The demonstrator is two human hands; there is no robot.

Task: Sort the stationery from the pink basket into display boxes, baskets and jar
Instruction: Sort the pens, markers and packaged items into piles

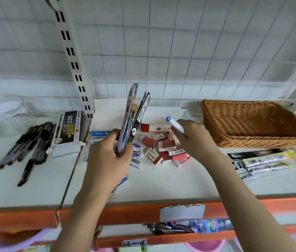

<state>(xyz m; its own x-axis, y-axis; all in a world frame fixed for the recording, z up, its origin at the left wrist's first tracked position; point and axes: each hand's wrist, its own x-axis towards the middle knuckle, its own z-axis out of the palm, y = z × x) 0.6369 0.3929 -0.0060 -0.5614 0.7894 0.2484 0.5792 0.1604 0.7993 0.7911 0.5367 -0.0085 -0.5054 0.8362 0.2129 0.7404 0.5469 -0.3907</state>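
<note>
My left hand (107, 157) grips a bunch of flat stationery packs (134, 115), held upright over the white shelf (161, 182). My right hand (192, 137) holds a white marker with a blue cap (174, 124), cap pointing up and left. Just below both hands lies a pile of red and white erasers (163, 150), with small blue-labelled erasers (136, 153) to its left. A wicker basket (252, 124) stands at the back right, nothing visible inside. The pink basket's rim (12, 240) shows at the bottom left.
Several black pens (27, 148) lie loose on the left beside a black and white pen box (69, 130). A clear jar (7, 115) stands at the far left. Packaged pens (263, 160) lie at the right. The shelf's orange edge (125, 213) runs across the front; a slotted upright (74, 59) rises behind.
</note>
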